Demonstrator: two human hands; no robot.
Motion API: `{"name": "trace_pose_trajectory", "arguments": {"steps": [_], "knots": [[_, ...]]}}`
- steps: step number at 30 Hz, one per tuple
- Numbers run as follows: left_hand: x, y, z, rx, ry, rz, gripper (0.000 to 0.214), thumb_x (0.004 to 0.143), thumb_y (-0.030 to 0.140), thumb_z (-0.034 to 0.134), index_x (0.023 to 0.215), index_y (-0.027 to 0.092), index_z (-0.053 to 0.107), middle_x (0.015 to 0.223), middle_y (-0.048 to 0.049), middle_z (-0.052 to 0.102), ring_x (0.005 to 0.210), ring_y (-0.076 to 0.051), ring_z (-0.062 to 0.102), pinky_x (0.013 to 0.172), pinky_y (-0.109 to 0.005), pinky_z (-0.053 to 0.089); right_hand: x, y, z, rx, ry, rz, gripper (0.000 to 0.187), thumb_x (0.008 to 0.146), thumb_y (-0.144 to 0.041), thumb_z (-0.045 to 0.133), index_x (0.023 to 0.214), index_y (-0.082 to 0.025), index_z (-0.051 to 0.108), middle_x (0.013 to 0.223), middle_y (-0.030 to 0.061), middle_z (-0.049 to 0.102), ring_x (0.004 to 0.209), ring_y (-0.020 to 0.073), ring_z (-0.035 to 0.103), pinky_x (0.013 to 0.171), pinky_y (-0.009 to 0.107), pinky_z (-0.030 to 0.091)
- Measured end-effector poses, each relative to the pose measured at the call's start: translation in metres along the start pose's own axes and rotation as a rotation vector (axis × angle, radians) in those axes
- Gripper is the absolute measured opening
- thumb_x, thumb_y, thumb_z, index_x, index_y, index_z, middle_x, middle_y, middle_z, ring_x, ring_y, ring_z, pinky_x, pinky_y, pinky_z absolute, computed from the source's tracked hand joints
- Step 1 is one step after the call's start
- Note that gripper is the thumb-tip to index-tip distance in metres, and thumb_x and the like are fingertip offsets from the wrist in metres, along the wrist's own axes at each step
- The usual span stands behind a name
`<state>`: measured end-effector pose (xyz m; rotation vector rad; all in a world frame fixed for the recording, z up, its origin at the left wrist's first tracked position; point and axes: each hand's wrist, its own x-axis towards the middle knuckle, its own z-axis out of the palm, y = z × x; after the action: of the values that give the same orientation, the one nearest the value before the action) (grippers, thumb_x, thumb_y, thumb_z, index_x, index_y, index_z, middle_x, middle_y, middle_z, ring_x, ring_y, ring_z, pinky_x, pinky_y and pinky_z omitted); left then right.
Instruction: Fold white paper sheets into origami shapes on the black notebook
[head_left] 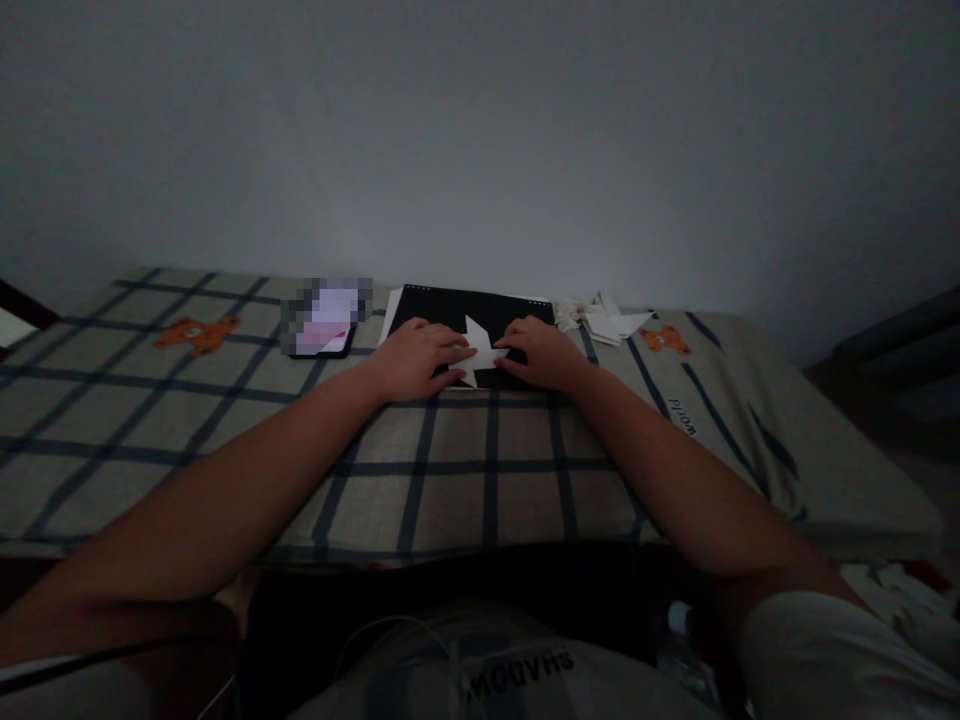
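A white folded paper (480, 352) with pointed corners lies on a black notebook (427, 305). From the left, my left hand (416, 360) grips the paper, its fingers and thumb laid over that side. My right hand (544, 352) is closed at the opposite edge, thumb and forefinger pinching the paper there. Parts of the paper are hidden under the fingers of both hands. Just right of the notebook sit a white folded paper piece (619, 323) and a small pile of pale folded pieces (574, 313).
A phone (326, 325) with a lit, partly blurred screen rests to the left of the notebook. Beneath everything is a checked cloth (450, 470) with bear prints, covering the table. A grey wall (480, 150) rises directly behind.
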<state>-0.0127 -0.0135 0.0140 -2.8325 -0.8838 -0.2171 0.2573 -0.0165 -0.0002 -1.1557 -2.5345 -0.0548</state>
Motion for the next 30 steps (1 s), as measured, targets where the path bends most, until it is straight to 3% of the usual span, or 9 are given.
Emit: {"name": "trace_pose_trajectory", "arguments": {"steps": [4,8,11,14,18,23,27,30], "knots": [[0.001,0.001,0.004,-0.029,0.065,-0.022,0.041,0.103,0.039,0.046,0.135,0.025,0.067,0.146,-0.0101,0.061,0.132,-0.029,0.056,0.099,-0.046,0.041,0.004,0.003,0.008,0.104,0.026,0.102,0.017,0.092,-0.031,0.068,0.099,-0.016,0.074,0.104,0.0096,0.070,0.099,0.0224,0.057,0.087,0.034,0.042],[0.002,0.003,0.005,-0.033,0.205,-0.116,0.033,0.099,0.038,0.053,0.116,0.021,0.075,0.127,-0.0108,0.069,0.119,-0.030,0.061,0.094,-0.044,0.046,0.009,0.004,0.014,0.232,0.053,0.244,0.009,0.089,-0.023,0.070,0.088,-0.014,0.073,0.090,0.0064,0.071,0.088,0.0184,0.059,0.081,0.031,0.042],[0.003,0.004,0.006,-0.041,0.296,-0.271,0.029,0.098,0.038,0.054,0.101,0.018,0.075,0.115,-0.0118,0.071,0.106,-0.028,0.063,0.086,-0.041,0.048,0.012,0.002,0.014,0.401,0.061,0.360,0.008,0.089,-0.021,0.070,0.086,-0.014,0.073,0.083,0.0036,0.071,0.074,0.0141,0.058,0.070,0.027,0.040],[0.003,0.002,0.007,-0.141,0.278,-0.452,0.038,0.099,0.048,0.052,0.084,0.019,0.073,0.095,-0.0093,0.072,0.095,-0.027,0.064,0.080,-0.038,0.048,0.014,-0.001,0.011,0.449,0.135,0.383,0.008,0.087,-0.020,0.071,0.084,-0.014,0.073,0.079,0.0025,0.071,0.071,0.0132,0.058,0.068,0.026,0.040],[0.009,-0.002,0.010,-0.405,0.264,-0.654,0.049,0.097,0.059,0.049,0.085,0.019,0.074,0.095,-0.0103,0.073,0.090,-0.027,0.065,0.078,-0.037,0.047,0.018,-0.005,0.005,0.482,0.268,0.357,0.011,0.089,-0.024,0.069,0.083,-0.015,0.073,0.081,0.0038,0.073,0.075,0.0147,0.061,0.072,0.027,0.042],[0.031,0.004,0.012,-0.964,0.404,-0.656,0.038,0.088,0.053,0.061,0.087,0.018,0.074,0.087,-0.0065,0.074,0.085,-0.025,0.065,0.079,-0.034,0.048,0.018,-0.010,-0.005,0.628,0.416,0.440,0.013,0.086,-0.030,0.069,0.081,-0.018,0.072,0.082,0.0033,0.074,0.077,0.0174,0.064,0.076,0.030,0.045],[0.054,0.018,0.010,-1.049,0.471,-0.664,0.034,0.090,0.046,0.056,0.092,0.016,0.072,0.090,-0.0062,0.074,0.084,-0.022,0.065,0.076,-0.030,0.049,0.009,-0.011,-0.014,0.817,0.512,0.576,0.012,0.081,-0.031,0.072,0.080,-0.019,0.069,0.077,0.0008,0.071,0.076,0.0164,0.064,0.075,0.028,0.047],[0.071,0.030,0.005,-1.081,0.452,-0.635,0.030,0.091,0.042,0.056,0.085,0.016,0.070,0.082,-0.0050,0.072,0.077,-0.019,0.062,0.073,-0.029,0.047,-0.002,-0.008,-0.022,1.011,0.545,0.708,0.018,0.078,-0.029,0.074,0.091,-0.019,0.067,0.064,-0.0052,0.063,0.064,0.0135,0.060,0.066,0.025,0.045]]}}
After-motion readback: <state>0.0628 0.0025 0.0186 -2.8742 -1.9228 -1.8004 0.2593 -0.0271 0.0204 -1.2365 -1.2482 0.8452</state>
